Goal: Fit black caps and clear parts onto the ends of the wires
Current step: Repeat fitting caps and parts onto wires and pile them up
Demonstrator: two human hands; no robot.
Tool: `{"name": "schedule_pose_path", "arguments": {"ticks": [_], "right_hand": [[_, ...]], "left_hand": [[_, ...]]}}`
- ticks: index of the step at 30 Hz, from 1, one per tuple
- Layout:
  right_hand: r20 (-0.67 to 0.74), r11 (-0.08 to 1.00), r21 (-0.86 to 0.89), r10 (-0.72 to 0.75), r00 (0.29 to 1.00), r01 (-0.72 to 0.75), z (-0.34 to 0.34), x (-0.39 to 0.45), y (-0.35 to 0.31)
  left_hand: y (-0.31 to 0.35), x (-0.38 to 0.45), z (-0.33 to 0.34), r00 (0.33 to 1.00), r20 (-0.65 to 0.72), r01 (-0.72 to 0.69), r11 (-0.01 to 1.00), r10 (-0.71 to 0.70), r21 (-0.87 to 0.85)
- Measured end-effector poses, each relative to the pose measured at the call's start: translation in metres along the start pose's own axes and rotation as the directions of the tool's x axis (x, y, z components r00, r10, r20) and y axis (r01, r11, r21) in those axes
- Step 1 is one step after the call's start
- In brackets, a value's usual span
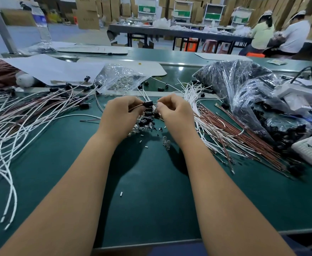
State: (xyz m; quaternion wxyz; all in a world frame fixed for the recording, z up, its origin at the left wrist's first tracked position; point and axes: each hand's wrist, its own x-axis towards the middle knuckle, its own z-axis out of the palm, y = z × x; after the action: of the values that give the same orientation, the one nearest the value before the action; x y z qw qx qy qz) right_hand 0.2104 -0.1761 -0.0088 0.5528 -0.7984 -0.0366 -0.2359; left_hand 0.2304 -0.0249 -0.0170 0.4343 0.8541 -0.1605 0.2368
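Note:
My left hand (121,112) pinches a black cap (148,103) that sits on the end of a brown wire (135,107). My right hand (173,109) is closed just to the right of the cap, its fingertips on something small at the cap's open end; what it holds is too small to tell. Below my hands lies a small pile of black caps (147,119) and clear parts (166,143) on the green mat. Bare white and brown wires (223,130) lie to the right. Wires with caps fitted (40,108) are spread to the left.
A clear bag of small clear parts (122,78) lies behind my hands. A large plastic bag of black caps (244,85) sits at the right, with a white device (306,148) beside it. White sheets (46,69) lie at the back left. Two people sit at a far table.

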Motion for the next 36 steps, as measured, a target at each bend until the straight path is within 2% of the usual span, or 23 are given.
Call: {"name": "schedule_pose_path", "arguments": {"ticks": [6,11,16,23,36], "right_hand": [[0.001,1.000,-0.011,0.013,1.000,-0.013,0.0002,0.0041,0.0060],[-0.005,0.999,0.038,0.005,1.000,-0.004,0.0004,0.0061,0.0092],[0.005,0.994,0.113,-0.007,1.000,0.006,-0.0004,0.0059,0.0090],[0.009,0.976,0.148,0.159,0.987,-0.159,-0.0022,0.0069,0.0103],[0.049,0.983,0.154,0.088,0.995,-0.095,0.0011,0.0064,0.0077]], "left_hand": [[0.0002,-0.0007,-0.0001,1.000,0.018,0.006,1.000,-0.006,-0.010],[0.0018,-0.0020,0.0011,0.999,0.040,0.002,0.999,-0.003,0.037],[0.0050,-0.0029,0.0011,0.998,0.066,-0.019,1.000,0.018,0.012],[0.0071,-0.0036,0.0009,0.999,0.054,0.002,1.000,0.000,-0.031],[0.0057,-0.0055,0.0017,0.997,0.055,-0.062,0.997,0.060,0.043]]}}
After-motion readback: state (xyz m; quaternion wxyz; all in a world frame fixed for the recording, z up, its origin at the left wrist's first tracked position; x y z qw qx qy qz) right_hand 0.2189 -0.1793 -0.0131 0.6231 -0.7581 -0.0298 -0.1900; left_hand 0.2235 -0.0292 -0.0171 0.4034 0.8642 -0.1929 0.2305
